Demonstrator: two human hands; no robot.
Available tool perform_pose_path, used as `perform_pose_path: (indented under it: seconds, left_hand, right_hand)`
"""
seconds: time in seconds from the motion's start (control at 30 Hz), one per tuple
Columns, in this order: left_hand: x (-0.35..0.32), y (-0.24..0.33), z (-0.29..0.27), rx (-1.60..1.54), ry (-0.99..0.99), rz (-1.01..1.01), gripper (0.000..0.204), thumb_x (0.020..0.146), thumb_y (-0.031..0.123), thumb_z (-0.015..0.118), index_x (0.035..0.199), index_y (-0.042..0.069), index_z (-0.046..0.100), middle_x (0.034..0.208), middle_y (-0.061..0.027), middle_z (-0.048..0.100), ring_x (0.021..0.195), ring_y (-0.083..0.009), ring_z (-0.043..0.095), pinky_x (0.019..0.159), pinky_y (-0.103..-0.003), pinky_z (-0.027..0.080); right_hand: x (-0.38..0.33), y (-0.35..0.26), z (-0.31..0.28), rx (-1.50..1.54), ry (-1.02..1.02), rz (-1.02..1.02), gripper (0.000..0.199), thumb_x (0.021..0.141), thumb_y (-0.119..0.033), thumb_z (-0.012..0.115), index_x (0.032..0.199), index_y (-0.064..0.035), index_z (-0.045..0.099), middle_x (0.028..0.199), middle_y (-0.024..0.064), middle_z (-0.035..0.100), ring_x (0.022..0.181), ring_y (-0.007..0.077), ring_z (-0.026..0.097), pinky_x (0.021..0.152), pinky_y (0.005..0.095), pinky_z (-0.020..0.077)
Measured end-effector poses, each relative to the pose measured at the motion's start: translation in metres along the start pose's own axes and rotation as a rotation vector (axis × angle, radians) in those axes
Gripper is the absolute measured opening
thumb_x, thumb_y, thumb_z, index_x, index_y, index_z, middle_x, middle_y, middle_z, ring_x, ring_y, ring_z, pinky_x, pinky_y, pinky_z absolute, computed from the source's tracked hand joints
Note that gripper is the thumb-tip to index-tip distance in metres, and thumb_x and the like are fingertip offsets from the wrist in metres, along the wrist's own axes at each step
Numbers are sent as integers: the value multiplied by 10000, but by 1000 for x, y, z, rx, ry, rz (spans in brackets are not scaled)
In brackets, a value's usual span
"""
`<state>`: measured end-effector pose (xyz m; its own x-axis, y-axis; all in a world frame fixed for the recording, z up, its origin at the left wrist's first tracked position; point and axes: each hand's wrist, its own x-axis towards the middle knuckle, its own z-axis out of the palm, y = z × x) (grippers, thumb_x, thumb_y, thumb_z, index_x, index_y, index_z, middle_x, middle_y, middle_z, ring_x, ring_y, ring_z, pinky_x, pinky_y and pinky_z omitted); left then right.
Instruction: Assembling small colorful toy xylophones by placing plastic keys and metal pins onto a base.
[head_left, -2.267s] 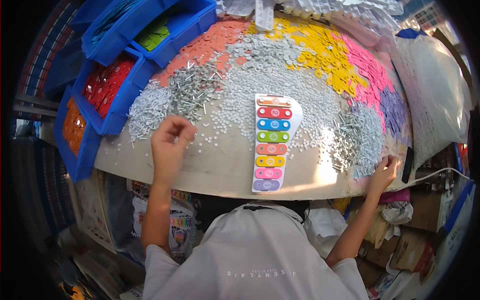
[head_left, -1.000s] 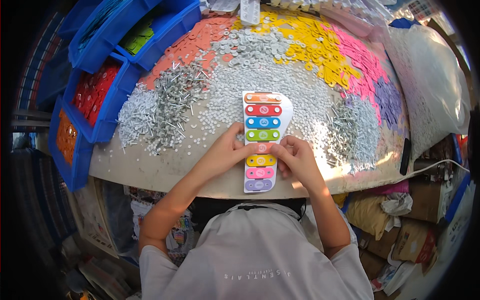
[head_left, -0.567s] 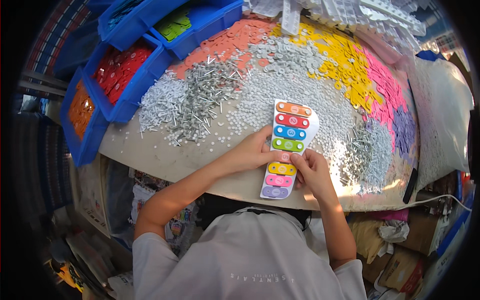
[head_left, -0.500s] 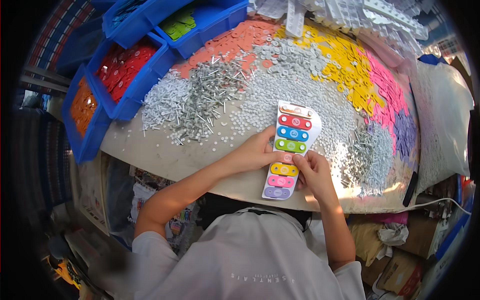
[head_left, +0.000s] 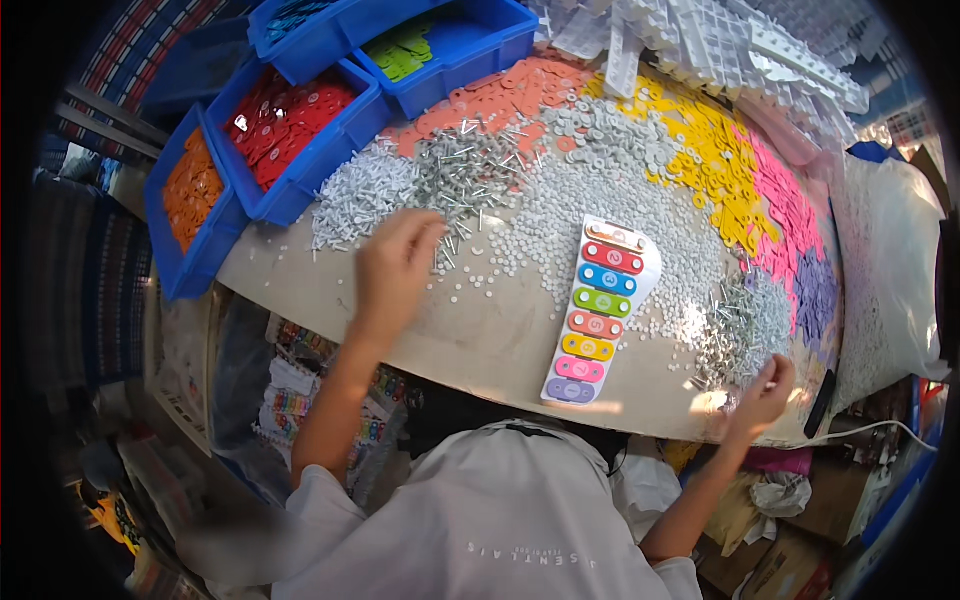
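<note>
A toy xylophone [head_left: 603, 301] with a white base and a row of coloured bars lies on the table in front of me, touched by neither hand. White caps sit at the ends of most bars; the pink and purple bars nearest me show darker holes instead. My left hand [head_left: 396, 268] is at the edge of the silver metal pins [head_left: 465, 170], its fingers drawn together; anything between them is hidden. Over by the right-hand pile of pins [head_left: 735, 325], my right hand [head_left: 765, 395] has thumb and fingertips pinched, and I cannot make out what they hold.
Small white caps [head_left: 560, 215] spread across the middle. Beyond them lie yellow bars [head_left: 715, 160], pink bars [head_left: 785, 215], purple bars [head_left: 817, 290] and coral bars [head_left: 510, 95]. Blue bins [head_left: 300, 200] stand at the left; white plastic bases [head_left: 700, 50] are heaped at the back.
Both hands have let go of the xylophone, which now rests on the table. My left hand has moved left to the metal pins, my right hand rightward to the other pin pile.
</note>
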<state>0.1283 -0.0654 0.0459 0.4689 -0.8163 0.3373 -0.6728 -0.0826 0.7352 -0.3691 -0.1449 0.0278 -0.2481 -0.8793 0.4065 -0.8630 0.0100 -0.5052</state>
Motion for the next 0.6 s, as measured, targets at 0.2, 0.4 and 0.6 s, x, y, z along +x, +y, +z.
perform_pose_path:
  seconds: [0.2, 0.4, 0.6]
  left_hand:
    - [18, -52, -27, 368, 51, 223, 117, 842, 43, 728, 958, 29, 724, 873, -78, 591, 855, -277, 594, 750, -393, 471]
    - [16, -62, -27, 455, 15, 280, 86, 836, 47, 724, 921, 33, 717, 902, -72, 597, 889, -276, 585, 781, -400, 463]
    - [19, -57, -30, 476, 89, 298, 89, 848, 35, 704, 920, 25, 654, 920, -93, 615, 909, -301, 595, 790, -387, 480]
  right_hand:
    - [11, 108, -29, -318, -103, -199, 347, 964, -57, 556, 1309, -51, 594, 1184, 191, 615, 1149, 362, 546, 981, 449, 433]
    - [7, 115, -17, -192, -84, -76, 214, 967, -65, 568, 1155, -7, 653, 1075, 160, 656, 988, 331, 611, 854, 420, 487]
    - [9, 105, -22, -211, -70, -27, 143, 981, -106, 574, 1032, 11, 637, 952, 148, 657, 888, 311, 623, 775, 405, 491]
